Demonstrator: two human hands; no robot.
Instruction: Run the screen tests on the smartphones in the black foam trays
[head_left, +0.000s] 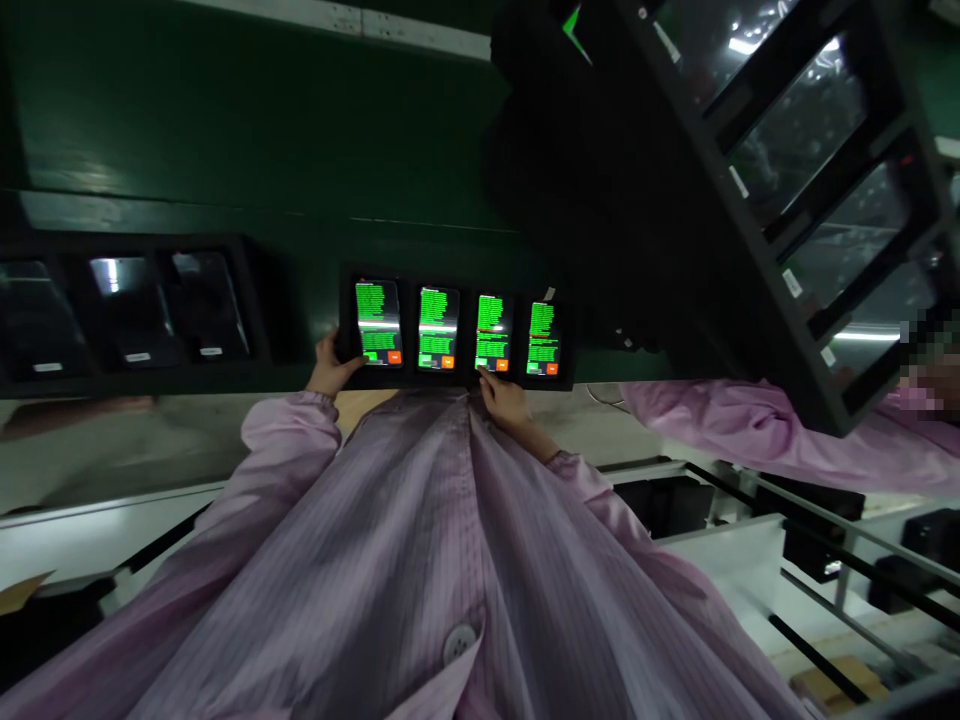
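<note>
A black tray [457, 380] lies at the green bench's near edge, holding several phones with lit screens of green text and small green and orange buttons. My left hand [331, 368] is at the tray's left end, thumb stretched toward the green button of the leftmost phone [378, 322], the other fingers at the tray's side. My right hand [504, 398] is at the near edge, a finger at the bottom of the third phone [491, 330] from the left. Its other fingers are curled and partly hidden.
Another black tray [259, 340] with dark-screened phones lies at the left. At the right, a person's pink sleeve [720, 420] reaches beside a large tilted black tray [780, 290] of dark phones. White-walled racks with black items stand below.
</note>
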